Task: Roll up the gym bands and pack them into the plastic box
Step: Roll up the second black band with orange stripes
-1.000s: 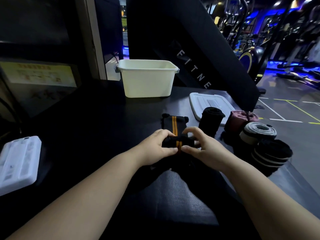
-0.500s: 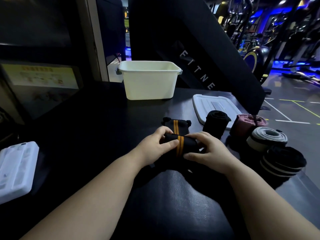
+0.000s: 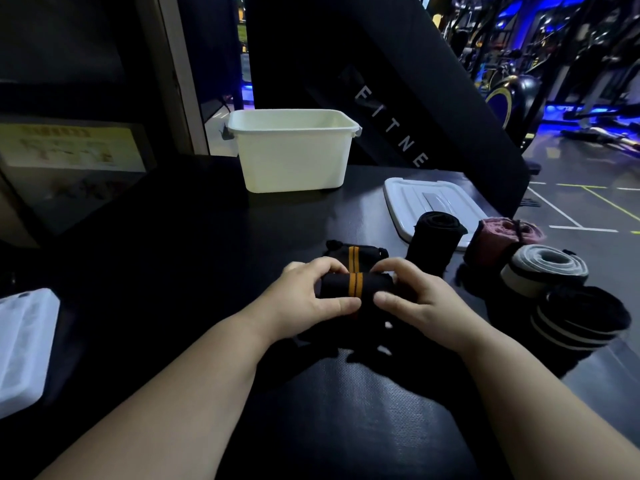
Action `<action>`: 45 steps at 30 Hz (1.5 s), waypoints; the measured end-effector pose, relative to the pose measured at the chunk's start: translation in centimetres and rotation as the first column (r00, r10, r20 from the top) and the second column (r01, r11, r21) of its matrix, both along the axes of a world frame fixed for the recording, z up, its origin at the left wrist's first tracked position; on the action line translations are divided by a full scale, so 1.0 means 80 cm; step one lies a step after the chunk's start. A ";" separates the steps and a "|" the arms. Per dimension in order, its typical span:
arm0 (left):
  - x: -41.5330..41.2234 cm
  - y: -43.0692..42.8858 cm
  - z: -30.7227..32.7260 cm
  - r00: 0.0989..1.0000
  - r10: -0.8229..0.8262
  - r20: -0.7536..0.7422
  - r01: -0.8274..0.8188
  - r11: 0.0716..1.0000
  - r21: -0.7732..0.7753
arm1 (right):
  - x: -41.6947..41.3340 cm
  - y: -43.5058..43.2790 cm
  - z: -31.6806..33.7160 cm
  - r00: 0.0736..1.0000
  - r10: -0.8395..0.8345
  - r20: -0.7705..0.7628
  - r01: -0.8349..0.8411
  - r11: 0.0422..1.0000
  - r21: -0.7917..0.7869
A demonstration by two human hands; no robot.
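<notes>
Head camera, looking down at a dark table (image 3: 173,254). The left hand (image 3: 304,299) and right hand (image 3: 415,301) each pinch one end of a black, orange-striped gym band (image 3: 353,289), probably to keep its roll tight. Its unrolled tail lies toward twelve o'clock. The open plastic box (image 3: 294,157) waits at twelve; finished rolls (image 3: 547,268) stand at three.

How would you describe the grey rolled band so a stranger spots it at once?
From the open white plastic box at the back of the dark table, look right to the flat white lid. Nearer than it stands a cluster of rolled bands. The grey roll sits between a pink roll and a black striped roll, the only pale one.
</notes>
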State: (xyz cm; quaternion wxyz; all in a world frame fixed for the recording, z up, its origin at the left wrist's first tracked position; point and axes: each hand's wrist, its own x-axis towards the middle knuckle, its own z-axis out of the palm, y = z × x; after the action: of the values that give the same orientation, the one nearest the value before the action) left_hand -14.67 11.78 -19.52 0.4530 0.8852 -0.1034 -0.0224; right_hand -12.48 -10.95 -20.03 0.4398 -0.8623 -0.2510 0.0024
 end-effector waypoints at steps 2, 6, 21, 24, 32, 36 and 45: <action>0.002 0.000 0.000 1.000 -0.008 -0.017 0.008 1.000 -0.027 | -0.001 -0.002 0.000 0.999 0.029 0.019 -0.028 0.999 -0.034; 0.000 -0.004 0.007 0.999 -0.034 -0.040 0.030 0.996 -0.087 | 0.000 -0.002 -0.002 0.992 0.024 0.120 -0.016 0.998 -0.066; 0.003 0.004 0.003 0.999 -0.026 0.031 0.029 0.995 -0.094 | 0.001 0.002 -0.004 0.998 -0.040 0.045 0.039 0.999 0.022; 0.002 0.004 0.003 1.000 -0.019 -0.003 0.018 0.994 -0.107 | -0.002 0.004 -0.001 0.995 -0.040 0.090 0.040 0.999 -0.008; 0.004 0.003 0.000 1.000 0.004 -0.022 -0.005 0.996 -0.090 | -0.002 0.007 -0.001 0.992 -0.037 0.122 0.045 0.996 -0.071; 0.002 0.003 -0.002 1.000 -0.019 0.001 0.019 1.000 -0.023 | 0.001 0.010 0.000 0.994 -0.061 0.089 0.070 0.993 -0.099; 0.006 0.000 -0.004 1.000 0.006 0.023 -0.006 1.000 0.003 | 0.002 0.019 -0.002 0.988 -0.137 0.075 0.143 0.986 -0.089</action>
State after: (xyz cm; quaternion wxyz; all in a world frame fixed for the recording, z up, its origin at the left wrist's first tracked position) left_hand -14.23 11.78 -19.87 0.4507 0.8863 -0.1059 -0.0111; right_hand -12.31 -9.45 -20.16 0.3887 -0.8972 -0.2043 -0.0464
